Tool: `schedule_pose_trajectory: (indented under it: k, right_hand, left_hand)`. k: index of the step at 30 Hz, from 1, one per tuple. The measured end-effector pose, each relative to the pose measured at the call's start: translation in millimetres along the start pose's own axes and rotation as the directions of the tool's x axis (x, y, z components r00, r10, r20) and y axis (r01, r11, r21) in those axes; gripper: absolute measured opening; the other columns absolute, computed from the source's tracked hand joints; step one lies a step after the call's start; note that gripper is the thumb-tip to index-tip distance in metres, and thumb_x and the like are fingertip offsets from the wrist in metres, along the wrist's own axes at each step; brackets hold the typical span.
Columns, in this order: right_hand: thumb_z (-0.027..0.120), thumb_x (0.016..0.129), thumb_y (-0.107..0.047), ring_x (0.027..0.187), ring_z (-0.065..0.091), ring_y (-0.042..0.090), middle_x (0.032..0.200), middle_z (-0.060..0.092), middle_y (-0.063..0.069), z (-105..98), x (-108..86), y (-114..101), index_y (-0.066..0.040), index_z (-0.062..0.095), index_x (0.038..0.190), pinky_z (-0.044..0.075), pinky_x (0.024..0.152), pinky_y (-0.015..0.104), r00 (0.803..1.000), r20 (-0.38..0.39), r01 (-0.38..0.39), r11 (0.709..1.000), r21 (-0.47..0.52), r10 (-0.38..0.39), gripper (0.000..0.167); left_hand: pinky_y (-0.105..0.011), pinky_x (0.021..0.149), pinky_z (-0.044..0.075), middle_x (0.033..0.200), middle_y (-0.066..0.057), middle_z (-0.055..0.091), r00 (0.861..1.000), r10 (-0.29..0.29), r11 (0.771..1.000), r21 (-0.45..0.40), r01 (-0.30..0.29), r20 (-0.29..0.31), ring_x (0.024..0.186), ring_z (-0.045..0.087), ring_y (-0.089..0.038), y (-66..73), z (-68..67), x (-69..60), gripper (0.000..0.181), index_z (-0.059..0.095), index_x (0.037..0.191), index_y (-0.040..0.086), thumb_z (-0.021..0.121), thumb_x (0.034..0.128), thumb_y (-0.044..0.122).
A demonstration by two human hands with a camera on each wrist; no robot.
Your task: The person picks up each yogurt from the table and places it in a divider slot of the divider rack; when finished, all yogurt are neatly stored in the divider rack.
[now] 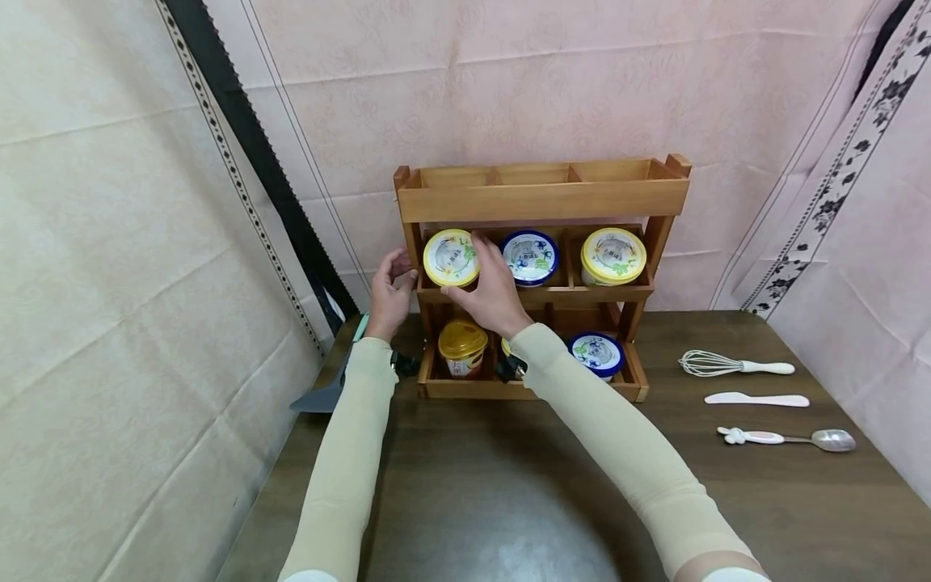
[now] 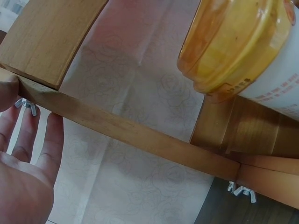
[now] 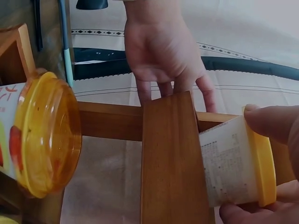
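My right hand [image 1: 497,293] holds a yellow-lidded tub [image 1: 447,257] in the left compartment of the middle shelf of a wooden rack [image 1: 545,199]. In the right wrist view, thumb and fingers pinch the yellow lid's rim [image 3: 265,163]; the tub's white body tilts behind a wooden board. At the rack's left side, my left hand [image 1: 390,297] grips the side post, its thumb on one face and fingers reaching round to the other, beside a wing nut [image 2: 28,105]. A cup with a clear amber lid [image 1: 462,339] stands on the shelf below.
The middle shelf also bears a blue-lidded tub [image 1: 530,257] and another yellow-lidded tub [image 1: 613,255]. Another blue-lidded tub [image 1: 596,353] sits lower right. On the table's right lie a whisk [image 1: 709,364], a white knife [image 1: 756,399] and a spoon [image 1: 832,440]. A grey flat-bladed tool [image 1: 320,399] lies left.
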State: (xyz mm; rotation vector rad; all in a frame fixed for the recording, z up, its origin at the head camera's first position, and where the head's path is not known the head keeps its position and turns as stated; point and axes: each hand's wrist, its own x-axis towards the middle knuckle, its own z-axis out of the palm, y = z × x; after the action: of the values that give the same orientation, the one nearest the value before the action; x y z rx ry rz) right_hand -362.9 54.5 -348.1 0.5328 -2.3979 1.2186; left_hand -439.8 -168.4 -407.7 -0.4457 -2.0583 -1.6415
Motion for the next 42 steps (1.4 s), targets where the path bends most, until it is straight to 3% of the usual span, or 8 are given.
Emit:
schedule_pose_trajectory:
  k: [5, 13, 26, 35, 42]
  right_hand:
    - [0.085, 0.091, -0.036, 0.161, 0.027, 0.032, 0.176, 0.021, 0.013, 4.5, 6.0, 2.7, -0.007, 0.021, 0.169, 0.030, 0.131, 0.047, 0.999, 0.033, -0.020, 0.999, -0.033, 0.021, 0.105]
    - [0.084, 0.092, -0.036, 0.162, 0.026, 0.033, 0.176, 0.021, 0.016, 7.7, 11.3, 4.0, -0.004, 0.020, 0.168, 0.027, 0.132, 0.047, 0.998, 0.040, -0.036, 0.998, -0.060, 0.038, 0.105]
    - [0.084, 0.091, -0.038, 0.159, 0.032, 0.034, 0.173, 0.029, 0.015, 2.7, -3.8, 8.2, -0.007, 0.028, 0.167, 0.032, 0.129, 0.051, 1.000, -0.014, -0.004, 1.000, -0.021, 0.003, 0.100]
    - [0.079, 0.093, -0.049, 0.151, 0.044, 0.036, 0.169, 0.038, 0.010, -11.9, -33.0, 3.2, -0.011, 0.033, 0.165, 0.047, 0.120, 0.049, 1.000, -0.019, -0.001, 0.991, 0.133, 0.003, 0.093]
    - [0.073, 0.099, -0.046, 0.153, 0.043, 0.034, 0.167, 0.042, 0.005, -28.3, -63.1, 1.1, -0.016, 0.040, 0.162, 0.042, 0.124, 0.048, 1.000, -0.004, -0.005, 0.966, 0.258, 0.006, 0.077]
  left_hand:
    - [-0.048, 0.113, 0.049, 0.132, -0.012, 0.064, 1.000, 0.014, 1.000, -0.007, -0.014, -0.009, 0.125, 0.060, -0.028, -2.5, -0.5, 1.7, 0.042, 0.057, 0.146, 0.018, 0.065, 0.1056, 0.009]
    - [-0.049, 0.113, 0.049, 0.133, -0.013, 0.063, 1.000, 0.007, 1.000, -0.014, -0.008, -0.017, 0.126, 0.060, -0.029, -3.5, -0.2, 1.6, 0.043, 0.057, 0.146, 0.016, 0.065, 0.1052, 0.007]
    - [-0.049, 0.113, 0.049, 0.134, -0.012, 0.062, 1.000, -0.007, 1.000, -0.006, 0.007, -0.009, 0.128, 0.060, -0.028, 0.0, 7.0, 1.1, 0.043, 0.056, 0.148, 0.019, 0.064, 0.1062, 0.009]
    - [-0.050, 0.113, 0.050, 0.134, -0.012, 0.062, 1.000, -0.010, 1.000, -0.011, 0.009, -0.026, 0.129, 0.060, -0.028, 1.3, 9.2, 1.8, 0.043, 0.057, 0.147, 0.020, 0.063, 0.1062, 0.009]
    - [-0.045, 0.119, 0.046, 0.148, -0.009, 0.057, 0.995, -0.096, 0.995, -0.040, 0.096, 0.002, 0.140, 0.053, -0.025, 7.9, 1.8, -3.8, 0.046, 0.051, 0.154, 0.026, 0.058, 0.1098, 0.015]
